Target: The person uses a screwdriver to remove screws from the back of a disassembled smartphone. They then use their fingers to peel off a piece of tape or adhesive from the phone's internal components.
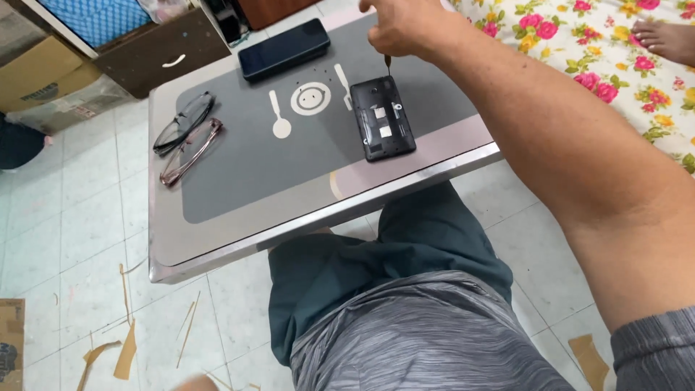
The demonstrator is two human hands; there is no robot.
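At the far left, on the tiled floor [87, 217], lie thin strips of brown cardboard [124, 355], and a cardboard box [40, 72] stands beside a dark drawer unit [163, 51] near the top corner. On the small grey table [217, 239], whose top carries a darker mat printed with a white spoon, plate and knife, two pairs of glasses [187, 134] rest side by side near the left edge, one black-framed, the other with a reddish-brown frame, touching each other. Further right, at the table's far edge, a dark phone [284, 48] lies flat with its glossy face up. Just right of the printed plate lies the opened phone body [382, 117], a black rectangular shell with its inside facing up and small white patches showing, set near the table's right edge and tilted slightly. Above its upper end the right hand [409, 27] hovers with the fingers pressed together around a thin screwdriver [387, 65], pinching it upright so that its dark tip comes down onto the top edge of the shell. The forearm runs from that hand down to the lower right, ending in a grey striped sleeve [655, 351]. The left hand is out of sight. Below the table the person's dark green shorts [384, 261] show, and at the right a flowered bedsheet [615, 58] covers a mattress, with another person's bare foot [666, 38] on it.
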